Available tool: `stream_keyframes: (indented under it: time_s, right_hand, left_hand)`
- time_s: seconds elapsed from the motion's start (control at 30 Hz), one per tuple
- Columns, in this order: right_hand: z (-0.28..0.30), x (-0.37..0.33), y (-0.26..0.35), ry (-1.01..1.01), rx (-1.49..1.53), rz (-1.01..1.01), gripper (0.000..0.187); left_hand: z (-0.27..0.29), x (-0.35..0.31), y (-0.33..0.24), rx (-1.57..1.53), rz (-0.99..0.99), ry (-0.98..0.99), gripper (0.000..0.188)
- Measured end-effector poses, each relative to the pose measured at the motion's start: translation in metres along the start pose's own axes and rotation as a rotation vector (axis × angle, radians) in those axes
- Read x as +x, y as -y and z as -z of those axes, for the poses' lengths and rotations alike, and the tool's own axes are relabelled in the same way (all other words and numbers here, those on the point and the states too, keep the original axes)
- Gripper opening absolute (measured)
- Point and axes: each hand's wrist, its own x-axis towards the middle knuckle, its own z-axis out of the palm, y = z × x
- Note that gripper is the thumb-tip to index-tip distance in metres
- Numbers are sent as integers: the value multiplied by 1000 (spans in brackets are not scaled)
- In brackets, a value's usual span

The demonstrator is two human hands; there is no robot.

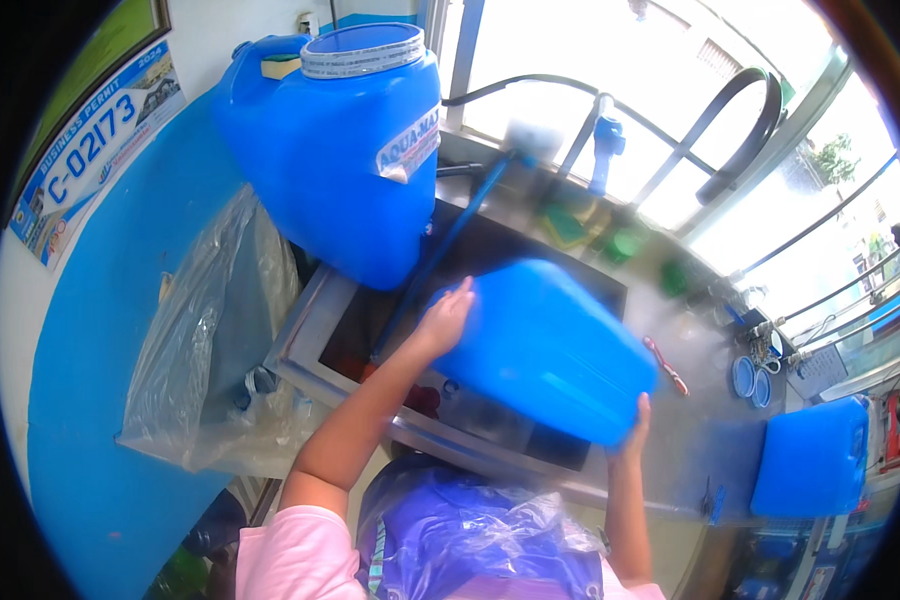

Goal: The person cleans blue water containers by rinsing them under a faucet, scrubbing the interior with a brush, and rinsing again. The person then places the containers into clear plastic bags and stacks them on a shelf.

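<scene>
A blue plastic water container (550,350) is tilted between my two hands above the dark sink basin (480,415). My left hand (448,318) presses on its upper left end, fingers together. At the lower right corner my right hand (632,430) grips it, partly smeared by motion. The container's opening does not show. Just beyond my left hand stands a large blue drum (330,160) with a wide grey-white rim and a label. A blue stick-like handle (445,245) slants across the basin beside the drum.
Another blue container (810,458) stands at the counter's right end. A red-and-white brush (666,367) lies on the steel counter, near blue round caps (750,380). Green scrubbing items (620,246) sit behind the sink, below a blue-handled tap (607,135). Clear plastic sheeting (210,350) hangs at the left.
</scene>
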Motion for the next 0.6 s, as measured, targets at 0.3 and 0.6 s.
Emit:
stream_keyframes:
  time_s: [0.3,0.6]
  right_hand:
    - [-46,78,-71,158,-264,-84,63]
    - [-339,42,149,984,-1626,758,26]
  left_hand:
    - [31,-20,44,53,5,-353,80]
    - [52,-18,72,245,95,-318,108]
